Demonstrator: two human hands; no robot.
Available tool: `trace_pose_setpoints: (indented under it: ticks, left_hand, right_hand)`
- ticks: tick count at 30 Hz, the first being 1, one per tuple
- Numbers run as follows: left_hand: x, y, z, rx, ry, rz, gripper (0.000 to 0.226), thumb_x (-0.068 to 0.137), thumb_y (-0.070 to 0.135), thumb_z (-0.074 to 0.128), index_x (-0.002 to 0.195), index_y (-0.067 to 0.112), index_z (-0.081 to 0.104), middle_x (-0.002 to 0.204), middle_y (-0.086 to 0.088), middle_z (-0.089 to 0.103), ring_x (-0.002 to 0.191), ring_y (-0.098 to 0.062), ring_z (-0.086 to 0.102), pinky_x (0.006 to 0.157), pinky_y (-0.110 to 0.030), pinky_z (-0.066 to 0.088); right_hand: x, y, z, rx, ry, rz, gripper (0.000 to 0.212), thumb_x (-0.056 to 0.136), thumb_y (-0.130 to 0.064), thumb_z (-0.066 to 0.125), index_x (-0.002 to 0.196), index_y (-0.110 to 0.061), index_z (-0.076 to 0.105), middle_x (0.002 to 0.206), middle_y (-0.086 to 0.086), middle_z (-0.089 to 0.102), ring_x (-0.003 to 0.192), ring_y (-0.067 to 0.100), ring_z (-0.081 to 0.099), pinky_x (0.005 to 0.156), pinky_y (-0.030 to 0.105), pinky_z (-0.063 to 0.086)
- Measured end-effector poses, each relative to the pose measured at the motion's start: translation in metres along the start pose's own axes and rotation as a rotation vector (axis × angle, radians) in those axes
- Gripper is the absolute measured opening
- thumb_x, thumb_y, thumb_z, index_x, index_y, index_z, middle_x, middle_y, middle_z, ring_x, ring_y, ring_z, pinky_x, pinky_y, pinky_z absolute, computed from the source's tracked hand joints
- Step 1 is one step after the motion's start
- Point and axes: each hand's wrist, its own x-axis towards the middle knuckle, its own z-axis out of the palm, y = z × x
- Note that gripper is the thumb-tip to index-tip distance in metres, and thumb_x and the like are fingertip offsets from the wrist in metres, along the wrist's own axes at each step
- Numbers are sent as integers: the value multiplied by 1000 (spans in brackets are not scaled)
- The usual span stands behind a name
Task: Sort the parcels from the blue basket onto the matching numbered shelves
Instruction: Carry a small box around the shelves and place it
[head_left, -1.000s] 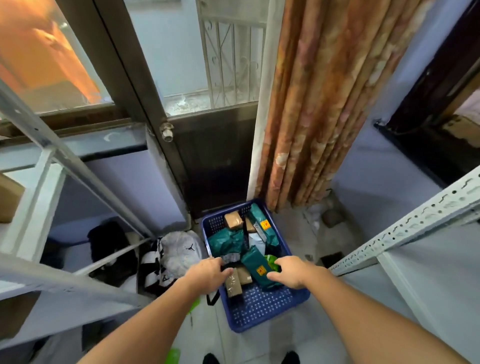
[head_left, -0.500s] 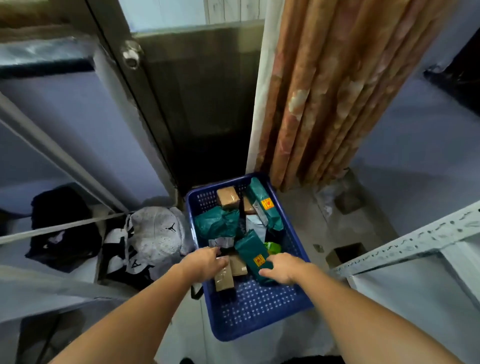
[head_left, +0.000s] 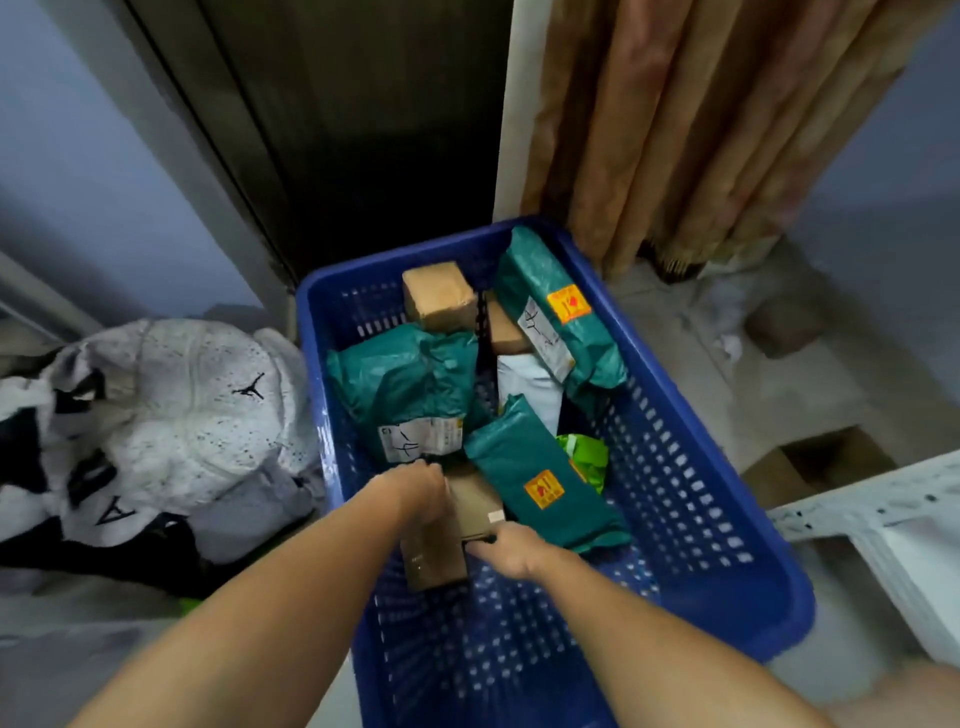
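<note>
A blue basket (head_left: 363, 262) stands on the floor and holds several parcels. Teal mailers lie at the left (head_left: 405, 374), in the middle (head_left: 545, 499) and at the far right (head_left: 556, 306). A brown box (head_left: 439, 296) sits at the far end, with a white mailer (head_left: 524, 384) and a light green packet (head_left: 587, 457) between the teal ones. My left hand (head_left: 415, 491) is closed over the top of a small brown box (head_left: 434, 561) at the near left. My right hand (head_left: 511, 551) pinches the near edge of a flat brown box (head_left: 475, 506) beside it.
A white and black bag (head_left: 171, 415) lies against the basket's left side. A dark door (head_left: 363, 130) and a patterned curtain (head_left: 675, 130) rise behind. A white shelf frame (head_left: 857, 499) juts in at the right, above an open cardboard box (head_left: 826, 462) on the floor.
My head has dropped closer to the basket. Both hands have come down onto the brown boxes at the near end, and the right hand has moved left off the teal mailer.
</note>
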Motion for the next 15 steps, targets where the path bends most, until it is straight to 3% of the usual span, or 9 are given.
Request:
trace_pose_setpoints:
  ticks: [3, 7, 9, 12, 15]
  left_hand:
    - [44, -11, 22, 107, -29, -10, 42, 108, 30, 33, 141, 6, 43, 143, -16, 45, 130, -37, 47, 107, -49, 41]
    - [73, -24, 46, 147, -67, -42, 51, 101, 34, 33, 143, 7, 41, 145, -15, 44, 132, -39, 45, 108, -53, 41]
    - [80, -25, 49, 111, -50, -70, 54, 99, 36, 32, 143, 6, 39, 145, -17, 44, 130, -40, 45, 107, -54, 41]
    - [69, -19, 44, 113, -30, -100, 68, 95, 59, 30, 141, 10, 44, 141, -16, 49, 127, -38, 47, 104, -52, 41]
    - [25, 1, 17, 63, -10, -80, 76, 98, 69, 29, 145, 12, 45, 145, -14, 51, 132, -36, 49, 106, -47, 40]
  right_hand:
    - [31, 5, 23, 225, -7, 85, 73, 95, -61, 51, 142, -5, 51, 143, 13, 53, 126, 31, 53, 93, 32, 43]
    - [40, 7, 50, 567, -78, 231, 59, 101, -53, 44, 140, -10, 49, 120, 7, 54, 92, 22, 57, 78, 34, 52]
    - [41, 4, 57, 740, -95, 294, 57, 100, -58, 41, 140, -18, 45, 125, 3, 55, 94, 21, 58, 73, 33, 53]
    - [36, 2, 56, 915, -57, 327, 56, 97, -61, 43, 137, -21, 48, 133, 4, 56, 106, 25, 58, 83, 36, 55]
    - [15, 6, 37, 1086, 94, 324, 61, 89, -66, 52, 126, -17, 61, 120, 5, 67, 103, 25, 65, 93, 42, 57]
